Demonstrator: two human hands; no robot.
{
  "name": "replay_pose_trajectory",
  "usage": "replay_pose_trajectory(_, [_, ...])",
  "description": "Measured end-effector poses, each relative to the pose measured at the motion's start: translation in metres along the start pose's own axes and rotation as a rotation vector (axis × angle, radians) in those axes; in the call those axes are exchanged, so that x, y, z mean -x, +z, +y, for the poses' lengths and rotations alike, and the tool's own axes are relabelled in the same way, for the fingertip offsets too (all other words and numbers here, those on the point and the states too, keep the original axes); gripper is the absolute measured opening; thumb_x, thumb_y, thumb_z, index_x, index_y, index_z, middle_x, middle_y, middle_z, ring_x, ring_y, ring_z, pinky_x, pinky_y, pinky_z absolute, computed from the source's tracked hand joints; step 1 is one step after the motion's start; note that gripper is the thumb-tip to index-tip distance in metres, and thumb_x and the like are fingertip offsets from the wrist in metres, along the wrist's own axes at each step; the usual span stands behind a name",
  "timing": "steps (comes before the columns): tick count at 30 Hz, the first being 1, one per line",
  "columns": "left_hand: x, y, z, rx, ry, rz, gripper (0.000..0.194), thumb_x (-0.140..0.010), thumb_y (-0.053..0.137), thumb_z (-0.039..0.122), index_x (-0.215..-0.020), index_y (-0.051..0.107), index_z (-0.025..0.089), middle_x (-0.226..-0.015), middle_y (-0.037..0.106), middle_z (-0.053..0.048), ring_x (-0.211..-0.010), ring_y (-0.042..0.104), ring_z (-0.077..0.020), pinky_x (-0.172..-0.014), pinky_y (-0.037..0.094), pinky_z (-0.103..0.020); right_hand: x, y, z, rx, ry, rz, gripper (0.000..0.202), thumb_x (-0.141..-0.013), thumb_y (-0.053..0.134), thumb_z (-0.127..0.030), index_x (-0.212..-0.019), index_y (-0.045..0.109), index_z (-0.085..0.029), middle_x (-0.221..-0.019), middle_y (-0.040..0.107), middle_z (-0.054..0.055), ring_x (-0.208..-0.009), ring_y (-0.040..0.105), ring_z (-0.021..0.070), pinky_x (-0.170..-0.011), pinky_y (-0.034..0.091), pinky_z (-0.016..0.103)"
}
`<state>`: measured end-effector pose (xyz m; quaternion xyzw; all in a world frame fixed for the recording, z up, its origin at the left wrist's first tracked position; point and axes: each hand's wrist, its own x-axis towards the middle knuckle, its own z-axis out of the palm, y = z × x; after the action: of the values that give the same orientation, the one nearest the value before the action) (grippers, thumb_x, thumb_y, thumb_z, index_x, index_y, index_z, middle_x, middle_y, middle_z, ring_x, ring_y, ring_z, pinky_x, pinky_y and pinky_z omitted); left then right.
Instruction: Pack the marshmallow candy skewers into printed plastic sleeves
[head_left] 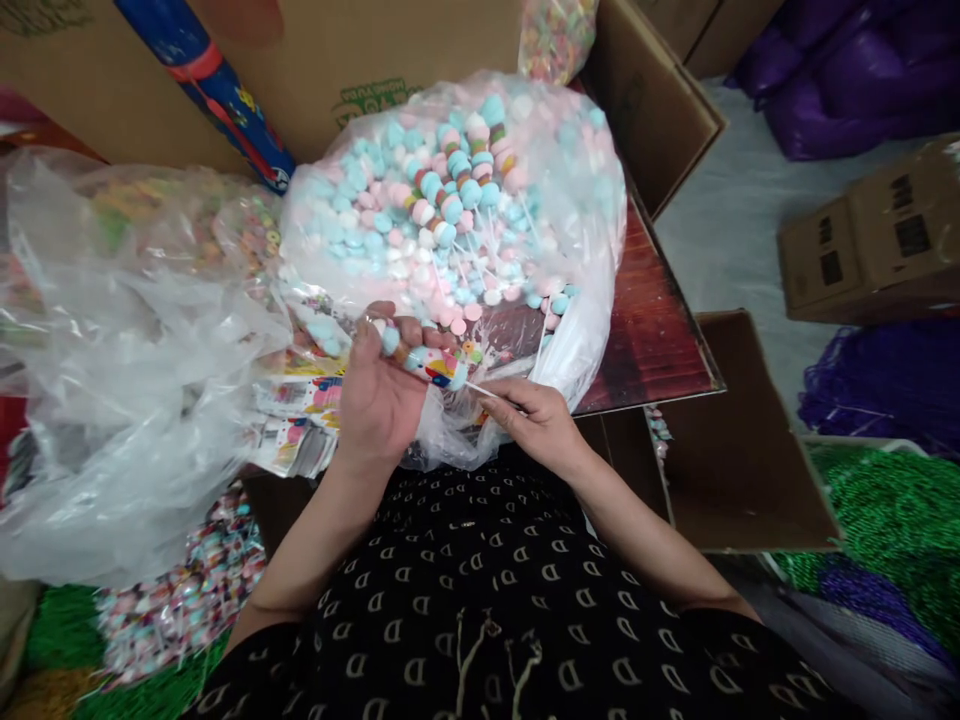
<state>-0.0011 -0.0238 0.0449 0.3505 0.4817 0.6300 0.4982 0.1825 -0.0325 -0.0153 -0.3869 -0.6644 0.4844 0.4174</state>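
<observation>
A marshmallow skewer (431, 364) in a clear printed wrapper lies slantwise across the fingers of my left hand (381, 408), whose thumb is at its upper end. My right hand (541, 428) is closed in a pinch on its thin white stick. Just beyond my hands, a big clear plastic bag (600, 215) lies open, full of pink, white and blue marshmallows. Several unwrapped marshmallow skewers (459, 172) rest on top of them. A stack of printed wrappers (296, 445) is beside my left wrist.
Another clear bag (135, 330) with ring-shaped candies sits at the left. A dark red tabletop (656, 320) shows at the right, above an open cardboard box (742, 450). Wrapped candies (180, 590) are piled at lower left. A blue tube (210, 85) leans behind.
</observation>
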Motion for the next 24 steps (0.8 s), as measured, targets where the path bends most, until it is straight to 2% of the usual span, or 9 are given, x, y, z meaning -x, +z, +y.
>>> replay_pose_trajectory(2, [-0.002, 0.003, 0.000, 0.022, -0.008, 0.010, 0.033, -0.098, 0.057, 0.061, -0.105, 0.055, 0.028, -0.084, 0.059, -0.001, -0.086, 0.066, -0.0174, -0.087, 0.060, -0.035, 0.004, -0.001, 0.001, -0.019, 0.053, -0.037, 0.024, -0.099, 0.064, -0.040, -0.105, 0.081, -0.025, -0.096, 0.082, 0.005, -0.083, 0.075, 0.0193, -0.075, 0.059, 0.031])
replay_pose_trajectory(5, [0.002, 0.009, -0.005, 0.132, -0.055, -0.057, 0.034, -0.093, 0.069, 0.057, -0.102, 0.055, 0.027, -0.078, 0.055, 0.002, -0.079, 0.064, -0.0155, -0.085, 0.059, -0.034, 0.007, 0.010, 0.003, -0.071, 0.098, -0.008, 0.030, -0.100, 0.062, -0.045, -0.104, 0.081, -0.023, -0.088, 0.079, 0.004, -0.074, 0.071, 0.0171, -0.068, 0.057, 0.030])
replay_pose_trajectory(8, [0.007, 0.013, -0.008, 0.238, -0.098, -0.114, 0.038, -0.085, 0.079, 0.054, -0.096, 0.057, 0.025, -0.074, 0.055, 0.004, -0.077, 0.064, -0.0143, -0.085, 0.058, -0.034, 0.006, 0.026, 0.005, -0.168, 0.130, -0.018, 0.040, -0.101, 0.057, -0.055, -0.106, 0.079, -0.022, -0.068, 0.067, 0.000, -0.057, 0.059, 0.0136, -0.056, 0.050, 0.027])
replay_pose_trajectory(10, [0.009, 0.012, -0.008, 0.265, -0.102, -0.107, 0.038, -0.083, 0.082, 0.052, -0.094, 0.060, 0.024, -0.074, 0.058, 0.003, -0.078, 0.065, -0.0145, -0.086, 0.058, -0.034, 0.006, 0.030, 0.005, -0.201, 0.150, -0.042, 0.043, -0.101, 0.054, -0.058, -0.112, 0.076, -0.022, -0.059, 0.057, -0.004, -0.052, 0.053, 0.0126, -0.052, 0.047, 0.026])
replay_pose_trajectory(14, [0.008, 0.009, -0.015, 0.282, -0.081, -0.075, 0.029, -0.087, 0.081, 0.045, -0.096, 0.063, 0.024, -0.074, 0.061, 0.003, -0.081, 0.068, -0.0159, -0.087, 0.058, -0.034, 0.007, 0.027, 0.004, -0.198, 0.205, -0.066, 0.037, -0.102, 0.055, -0.055, -0.113, 0.068, -0.022, -0.065, 0.062, -0.004, -0.054, 0.055, 0.0116, -0.054, 0.046, 0.026])
replay_pose_trajectory(18, [0.009, 0.006, -0.034, 0.243, -0.109, -0.160, 0.030, -0.089, 0.078, 0.049, -0.100, 0.063, 0.025, -0.077, 0.065, 0.001, -0.090, 0.071, -0.0190, -0.085, 0.059, -0.035, 0.008, 0.033, 0.001, -0.265, 0.256, -0.005, 0.037, -0.103, 0.051, -0.060, -0.111, 0.059, -0.025, -0.068, 0.064, -0.005, -0.046, 0.052, 0.0100, -0.048, 0.043, 0.025])
replay_pose_trajectory(22, [0.012, -0.005, -0.044, 0.100, -0.086, -0.226, 0.030, -0.094, 0.072, 0.048, -0.114, 0.066, 0.027, -0.098, 0.072, -0.003, -0.102, 0.070, -0.0196, -0.088, 0.057, -0.033, 0.005, 0.042, 0.000, -0.235, 0.188, 0.073, 0.041, -0.104, 0.048, -0.061, -0.127, 0.051, -0.027, -0.070, 0.065, -0.005, -0.048, 0.055, 0.0118, -0.049, 0.046, 0.027])
replay_pose_trajectory(24, [0.012, -0.011, -0.044, -0.015, -0.072, -0.272, 0.028, -0.095, 0.072, 0.046, -0.115, 0.068, 0.026, -0.104, 0.072, -0.003, -0.102, 0.068, -0.0180, -0.091, 0.055, -0.031, 0.004, 0.041, 0.002, -0.208, 0.143, 0.107, 0.039, -0.105, 0.047, -0.059, -0.127, 0.051, -0.027, -0.069, 0.065, -0.005, -0.048, 0.056, 0.0123, -0.049, 0.046, 0.027])
